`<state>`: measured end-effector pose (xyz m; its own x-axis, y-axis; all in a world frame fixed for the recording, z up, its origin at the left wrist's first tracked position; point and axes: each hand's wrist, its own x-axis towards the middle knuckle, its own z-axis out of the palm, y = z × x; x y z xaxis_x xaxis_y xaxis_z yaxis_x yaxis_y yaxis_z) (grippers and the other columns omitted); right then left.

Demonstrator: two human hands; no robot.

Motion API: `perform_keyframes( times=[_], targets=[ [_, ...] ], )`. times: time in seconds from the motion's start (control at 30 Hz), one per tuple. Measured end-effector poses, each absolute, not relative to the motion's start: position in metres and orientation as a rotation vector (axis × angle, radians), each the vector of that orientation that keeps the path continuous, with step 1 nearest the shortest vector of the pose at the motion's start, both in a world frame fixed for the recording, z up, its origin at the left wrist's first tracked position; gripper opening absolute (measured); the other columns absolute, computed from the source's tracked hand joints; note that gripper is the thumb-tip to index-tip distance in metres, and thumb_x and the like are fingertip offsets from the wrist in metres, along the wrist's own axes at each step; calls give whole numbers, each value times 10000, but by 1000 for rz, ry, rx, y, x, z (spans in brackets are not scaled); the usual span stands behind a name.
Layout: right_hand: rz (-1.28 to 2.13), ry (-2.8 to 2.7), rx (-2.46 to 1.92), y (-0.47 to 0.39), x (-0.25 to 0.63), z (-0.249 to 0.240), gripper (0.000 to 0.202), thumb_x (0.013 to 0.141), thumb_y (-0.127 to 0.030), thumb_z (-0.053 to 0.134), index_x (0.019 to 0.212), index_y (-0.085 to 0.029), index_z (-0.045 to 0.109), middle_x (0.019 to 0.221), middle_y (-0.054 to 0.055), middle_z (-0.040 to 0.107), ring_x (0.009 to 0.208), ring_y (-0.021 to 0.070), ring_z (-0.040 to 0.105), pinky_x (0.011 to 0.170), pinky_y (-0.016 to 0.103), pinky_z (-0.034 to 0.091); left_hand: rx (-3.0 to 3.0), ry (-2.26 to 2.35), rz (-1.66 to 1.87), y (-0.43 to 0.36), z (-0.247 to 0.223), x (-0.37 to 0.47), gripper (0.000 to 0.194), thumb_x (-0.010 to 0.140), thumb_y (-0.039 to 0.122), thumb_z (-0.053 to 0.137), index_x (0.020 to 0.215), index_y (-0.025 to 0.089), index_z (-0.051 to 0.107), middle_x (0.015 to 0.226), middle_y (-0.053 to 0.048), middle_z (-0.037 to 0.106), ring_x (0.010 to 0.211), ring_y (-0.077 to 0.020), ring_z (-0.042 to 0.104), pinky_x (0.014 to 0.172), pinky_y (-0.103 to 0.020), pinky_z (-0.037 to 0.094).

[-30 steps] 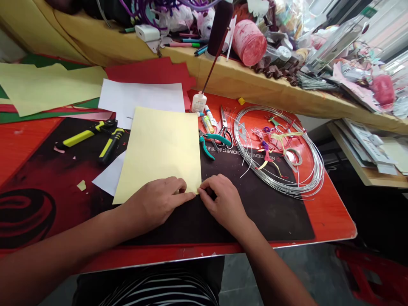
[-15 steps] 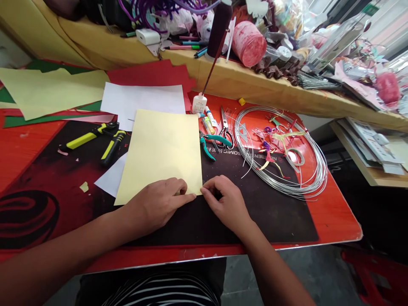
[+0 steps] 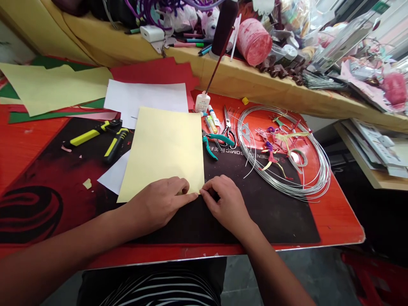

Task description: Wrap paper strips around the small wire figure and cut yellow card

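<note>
A pale yellow sheet of paper [image 3: 165, 148] lies on the dark mat [image 3: 264, 216], its lower right corner between my two hands. My left hand [image 3: 165, 197] rests over the sheet's near edge, fingers curled, thumb and fingertips closed on the paper close to that corner. Just right of it, my right hand [image 3: 225, 197] has thumb and forefinger pinched together at the corner of the yellow sheet. The fingertips of both hands almost touch. Part of the near edge is hidden under my left hand.
Yellow-black pliers [image 3: 113, 144] lie left of the sheet. Teal-handled pliers [image 3: 210, 146], scissors [image 3: 227, 121] and a white glue bottle [image 3: 202, 102] are beyond its right side. A coil of silver wire [image 3: 323, 170] lies right. White paper [image 3: 146, 95] is behind. A cluttered shelf [image 3: 248, 76] runs across the back.
The view has shifted slightly, moving the table items a little to the right. My right hand's fingertips are slightly further left, over the sheet's corner.
</note>
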<state>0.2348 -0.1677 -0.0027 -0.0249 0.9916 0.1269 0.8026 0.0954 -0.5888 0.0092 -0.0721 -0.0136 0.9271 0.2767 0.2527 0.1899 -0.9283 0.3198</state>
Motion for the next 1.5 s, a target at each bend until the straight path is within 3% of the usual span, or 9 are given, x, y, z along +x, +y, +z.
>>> perform_keyframes(
  times=[0.4, 0.57, 0.7, 1.5],
  targets=[
    [482, -1900, -1791, -168, 234, -2, 153, 1021, -181, 662, 877, -230, 642, 783, 15, 649, 779, 225, 556, 753, 373, 418, 2671, 448, 339, -71, -9, -5, 417, 1028, 66, 441, 1296, 236, 711, 1055, -73, 682, 904, -216, 649, 771, -330, 530],
    [469, -1897, -1783, -168, 233, -1, 172, 1023, -185, 652, 861, -237, 627, 761, 14, 625, 766, 225, 549, 736, 364, 410, 2630, 535, 256, -69, -2, -5, 226, 1079, 171, 481, 1079, 199, 706, 986, -57, 674, 888, -222, 656, 765, -346, 504],
    [470, -1901, -1783, -168, 233, 0, 181, 1027, -190, 648, 854, -237, 617, 763, 16, 620, 767, 227, 544, 727, 360, 398, 2641, 582, 237, -68, 1, -1, 191, 1071, 175, 507, 961, 193, 662, 914, -38, 665, 815, -209, 633, 709, -338, 460],
    [486, -1903, -1759, -167, 234, 0, 186, 1023, -177, 644, 852, -240, 607, 758, 13, 612, 760, 228, 543, 738, 366, 402, 2618, 836, 93, -69, 15, 10, 188, 1027, 242, 531, 878, 203, 639, 856, -40, 690, 745, -202, 615, 657, -337, 405]
  ],
)
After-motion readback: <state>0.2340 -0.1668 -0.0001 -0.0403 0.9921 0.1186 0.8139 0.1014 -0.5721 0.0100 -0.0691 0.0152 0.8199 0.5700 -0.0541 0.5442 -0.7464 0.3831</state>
